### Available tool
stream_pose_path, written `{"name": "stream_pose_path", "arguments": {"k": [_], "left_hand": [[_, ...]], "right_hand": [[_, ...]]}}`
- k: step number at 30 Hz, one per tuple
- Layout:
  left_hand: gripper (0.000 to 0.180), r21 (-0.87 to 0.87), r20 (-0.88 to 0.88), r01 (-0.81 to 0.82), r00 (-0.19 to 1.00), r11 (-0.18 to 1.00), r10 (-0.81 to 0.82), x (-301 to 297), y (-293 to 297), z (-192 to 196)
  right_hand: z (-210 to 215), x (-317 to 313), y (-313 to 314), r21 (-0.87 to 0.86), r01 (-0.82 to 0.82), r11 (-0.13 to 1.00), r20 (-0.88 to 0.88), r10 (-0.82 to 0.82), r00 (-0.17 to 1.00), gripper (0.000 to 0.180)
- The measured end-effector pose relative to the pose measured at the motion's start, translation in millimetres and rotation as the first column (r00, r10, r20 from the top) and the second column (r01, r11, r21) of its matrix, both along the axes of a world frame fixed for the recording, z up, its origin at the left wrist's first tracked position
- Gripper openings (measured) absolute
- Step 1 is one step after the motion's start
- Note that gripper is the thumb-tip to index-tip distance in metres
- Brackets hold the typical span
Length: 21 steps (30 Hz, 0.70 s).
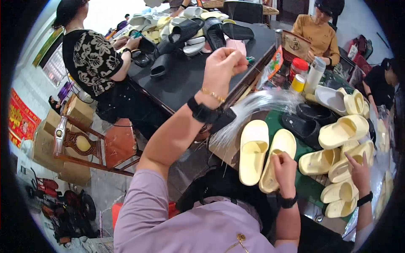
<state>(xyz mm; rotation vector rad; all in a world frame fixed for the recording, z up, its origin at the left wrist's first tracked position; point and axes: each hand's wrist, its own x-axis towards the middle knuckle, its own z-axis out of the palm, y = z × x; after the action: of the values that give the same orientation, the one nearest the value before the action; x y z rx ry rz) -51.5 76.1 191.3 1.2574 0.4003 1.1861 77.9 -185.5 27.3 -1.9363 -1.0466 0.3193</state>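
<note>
My left hand [223,69] is raised over the edge of the dark table, its thumb and fingers pinched together. Whatever they hold, if anything, is too fine to make out. My right hand [285,170] is closed at the strap opening of a pale yellow slipper [270,179]; what its fingertips pinch is hidden. Just left of that slipper lies a matching pale yellow slipper [254,156], sole down. Beyond both, a bundle of clear, thin plastic strands [261,107] fans out between my left forearm and the green work surface [273,120].
Another person's hand [359,173] reaches among more yellow slippers [318,161] at right. Black slippers [301,128], a red-lidded jar [298,67] and a grey bottle [315,75] stand beyond. A person in a floral top works at the dark table [177,88]. A wooden chair [120,145] stands left.
</note>
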Motion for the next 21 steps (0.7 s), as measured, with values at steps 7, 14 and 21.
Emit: {"name": "stream_pose_path", "arguments": {"k": [7,14,21], "left_hand": [[0.007,-0.298,0.110,0.394,0.919,0.869,-0.379,-19.0,-95.8,-38.0],[0.007,-0.526,0.042,0.483,0.837,0.700,-0.545,-24.0,-144.2,-91.6],[0.013,-0.414,-0.232,0.228,0.910,0.881,-0.344,-40.2,-132.1,-105.2]], "right_hand": [[58.8,-36.8,-6.4,0.485,0.001,0.875,-0.296,0.163,0.941,0.043],[43.1,-42.7,-8.3,0.316,-0.174,0.933,-0.022,0.190,0.981,0.009],[19.1,-40.6,-39.7,0.209,-0.209,0.955,0.265,0.151,0.952,0.007]]}}
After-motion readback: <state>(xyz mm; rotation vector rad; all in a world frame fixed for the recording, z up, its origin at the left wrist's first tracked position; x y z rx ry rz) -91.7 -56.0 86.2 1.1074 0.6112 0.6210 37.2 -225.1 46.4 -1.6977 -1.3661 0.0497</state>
